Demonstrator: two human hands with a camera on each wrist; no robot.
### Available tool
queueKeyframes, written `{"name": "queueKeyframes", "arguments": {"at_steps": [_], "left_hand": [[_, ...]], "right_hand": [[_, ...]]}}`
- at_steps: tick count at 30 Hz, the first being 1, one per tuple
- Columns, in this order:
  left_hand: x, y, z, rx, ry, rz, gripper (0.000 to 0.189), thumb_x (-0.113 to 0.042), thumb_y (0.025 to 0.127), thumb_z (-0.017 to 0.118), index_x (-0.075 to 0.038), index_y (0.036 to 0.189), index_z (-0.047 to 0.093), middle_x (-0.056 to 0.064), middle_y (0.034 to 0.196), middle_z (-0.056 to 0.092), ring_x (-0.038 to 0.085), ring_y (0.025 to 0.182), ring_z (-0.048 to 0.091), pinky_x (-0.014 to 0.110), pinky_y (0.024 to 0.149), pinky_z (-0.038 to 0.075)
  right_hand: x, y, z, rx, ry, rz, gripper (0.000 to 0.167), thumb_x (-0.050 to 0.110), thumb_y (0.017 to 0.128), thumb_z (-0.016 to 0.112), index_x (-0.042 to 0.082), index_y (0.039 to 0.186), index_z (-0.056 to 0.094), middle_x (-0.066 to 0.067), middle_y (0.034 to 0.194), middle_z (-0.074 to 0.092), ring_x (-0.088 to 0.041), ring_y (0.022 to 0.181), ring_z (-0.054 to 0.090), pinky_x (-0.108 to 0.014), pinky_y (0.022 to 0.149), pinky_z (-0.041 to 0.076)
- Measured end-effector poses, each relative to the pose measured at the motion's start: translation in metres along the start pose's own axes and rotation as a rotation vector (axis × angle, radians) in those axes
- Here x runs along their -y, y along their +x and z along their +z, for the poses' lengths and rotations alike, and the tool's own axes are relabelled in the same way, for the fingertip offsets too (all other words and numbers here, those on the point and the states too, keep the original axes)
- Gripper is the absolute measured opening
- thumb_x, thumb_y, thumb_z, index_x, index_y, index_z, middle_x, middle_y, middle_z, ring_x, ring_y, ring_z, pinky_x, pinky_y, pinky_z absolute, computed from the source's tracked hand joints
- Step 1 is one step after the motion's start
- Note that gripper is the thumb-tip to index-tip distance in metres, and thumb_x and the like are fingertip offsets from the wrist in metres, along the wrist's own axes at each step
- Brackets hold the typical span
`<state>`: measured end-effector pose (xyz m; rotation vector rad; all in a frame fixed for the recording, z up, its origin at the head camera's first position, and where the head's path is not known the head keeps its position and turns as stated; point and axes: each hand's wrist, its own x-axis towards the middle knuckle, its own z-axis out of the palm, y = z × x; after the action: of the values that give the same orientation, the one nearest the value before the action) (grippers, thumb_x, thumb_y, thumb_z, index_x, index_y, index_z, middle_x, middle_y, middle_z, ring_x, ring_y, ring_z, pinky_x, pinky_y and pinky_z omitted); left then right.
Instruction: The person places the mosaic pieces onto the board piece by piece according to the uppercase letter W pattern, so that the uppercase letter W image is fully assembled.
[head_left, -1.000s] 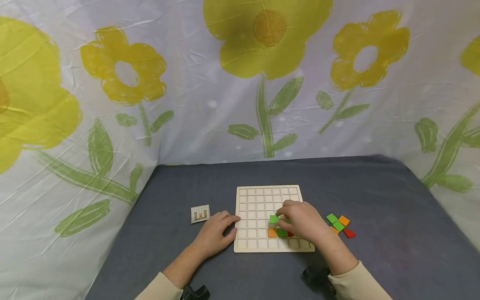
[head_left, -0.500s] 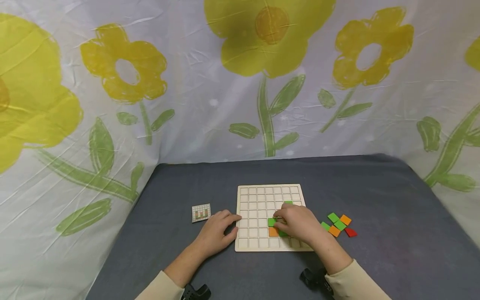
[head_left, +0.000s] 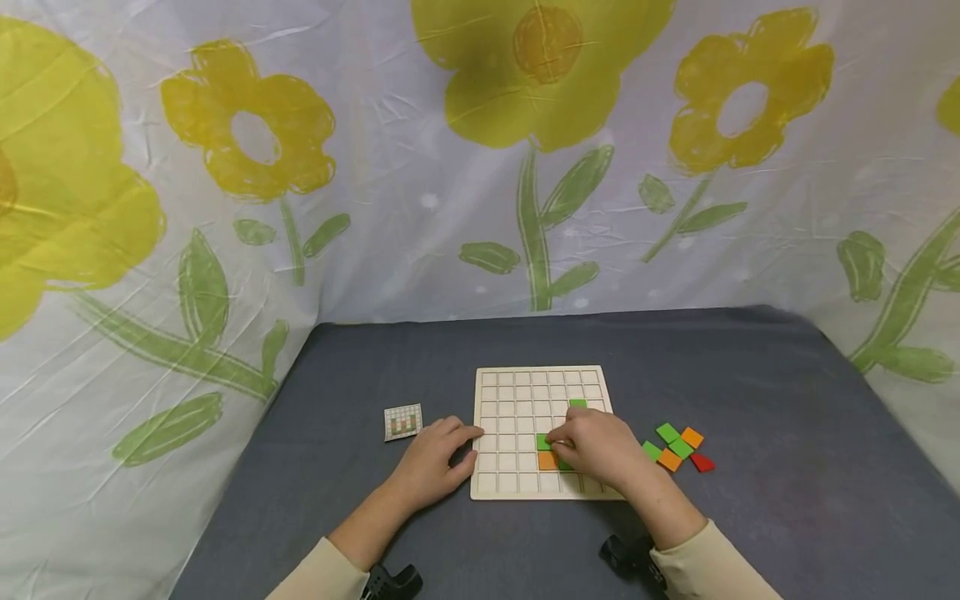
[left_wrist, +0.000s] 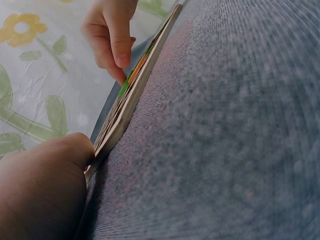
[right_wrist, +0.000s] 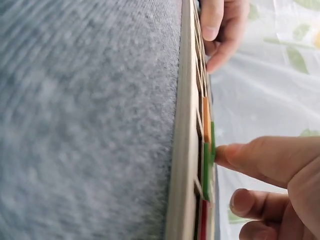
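1. Wearing pale sleeves (head_left: 318,577) and a black device (head_left: 393,583) at each wrist; holding both forearms over dark cloth (head_left: 360,375).
2. Touching the left edge of the pale gridded board (head_left: 498,482) with the left hand (head_left: 431,462); leaving thumb and index finger apart, with palm down.
3. Holding the right hand (head_left: 596,446) over the right half of the board; setting a fingertip (right_wrist: 222,153) against a green tile (head_left: 542,442); bending other fingers clear of the surface; unable to tell, from views this crowded, a pinch from a mere press.
4. Showing beneath and beside that hand a near row of tiles, left to right: an orange tile (head_left: 548,460), a second green tile (head_left: 566,465), a red tile (right_wrist: 203,220); placing the touched green tile just beyond the orange one, well inside the rim.
5. Bearing farther up, near the right side of the board, a third green tile (head_left: 577,403), lying flat.
6. Gathering on the cloth, right of the board, a cluster of loose tiles (head_left: 681,448); counting three green, two orange and one red; lying close together.
7. Showing, left of the board and just past the left hand, a small card (head_left: 402,422); printed with a grid and coloured cells.
8. Closing the rear with a pale backdrop (head_left: 390,275); printed with large yellow flowers (head_left: 547,50), green stems (head_left: 530,225) and leaves (head_left: 577,185).
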<state>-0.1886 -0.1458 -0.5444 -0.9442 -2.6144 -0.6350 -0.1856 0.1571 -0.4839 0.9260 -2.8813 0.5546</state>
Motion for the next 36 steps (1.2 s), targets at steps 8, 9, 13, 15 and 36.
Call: {"name": "queueKeyframes", "arguments": {"at_steps": [8, 9, 13, 15, 36], "left_hand": [[-0.001, 0.000, 0.000, -0.011, 0.003, 0.009, 0.028, -0.019, 0.096, 0.070, -0.016, 0.124, 0.072, -0.006, 0.095, 0.060, 0.009, 0.078, 0.049, 0.033, 0.069, 0.044], [-0.001, 0.000, -0.001, -0.010, 0.001, 0.010, 0.028, -0.019, 0.096, 0.070, -0.016, 0.124, 0.072, -0.005, 0.095, 0.060, 0.009, 0.078, 0.049, 0.033, 0.069, 0.044], [-0.001, 0.000, -0.001, -0.002, -0.002, 0.008, 0.028, -0.019, 0.096, 0.070, -0.016, 0.124, 0.073, -0.005, 0.096, 0.061, 0.009, 0.078, 0.049, 0.033, 0.069, 0.044], [-0.002, 0.000, -0.001, 0.003, -0.004, 0.002, 0.028, -0.019, 0.096, 0.071, -0.016, 0.124, 0.073, -0.005, 0.096, 0.061, 0.010, 0.078, 0.049, 0.033, 0.070, 0.044], [-0.002, 0.000, -0.003, 0.024, 0.007, -0.013, 0.029, -0.022, 0.097, 0.069, -0.018, 0.126, 0.072, -0.006, 0.098, 0.061, 0.009, 0.080, 0.051, 0.033, 0.071, 0.045]], "right_hand": [[0.003, -0.002, -0.003, -0.036, 0.005, -0.078, 0.008, 0.017, 0.091, 0.078, 0.022, 0.092, 0.084, 0.013, 0.073, 0.046, -0.004, 0.063, 0.038, -0.023, 0.052, 0.034], [0.003, -0.002, -0.003, -0.032, 0.006, -0.079, 0.008, 0.017, 0.091, 0.078, 0.023, 0.091, 0.084, 0.013, 0.073, 0.045, -0.005, 0.063, 0.038, -0.023, 0.052, 0.034], [0.004, -0.002, -0.002, -0.010, -0.004, -0.056, 0.009, 0.018, 0.092, 0.076, 0.023, 0.089, 0.083, 0.012, 0.072, 0.045, -0.005, 0.062, 0.037, -0.024, 0.051, 0.032], [0.004, -0.003, -0.002, -0.007, -0.005, -0.045, 0.009, 0.018, 0.092, 0.076, 0.023, 0.090, 0.084, 0.012, 0.072, 0.046, -0.006, 0.062, 0.037, -0.024, 0.052, 0.033], [-0.063, -0.030, -0.051, -0.110, 0.298, 0.233, 0.019, 0.012, 0.099, 0.069, 0.008, 0.115, 0.078, 0.005, 0.089, 0.058, -0.018, 0.076, 0.048, -0.034, 0.065, 0.041]]}}
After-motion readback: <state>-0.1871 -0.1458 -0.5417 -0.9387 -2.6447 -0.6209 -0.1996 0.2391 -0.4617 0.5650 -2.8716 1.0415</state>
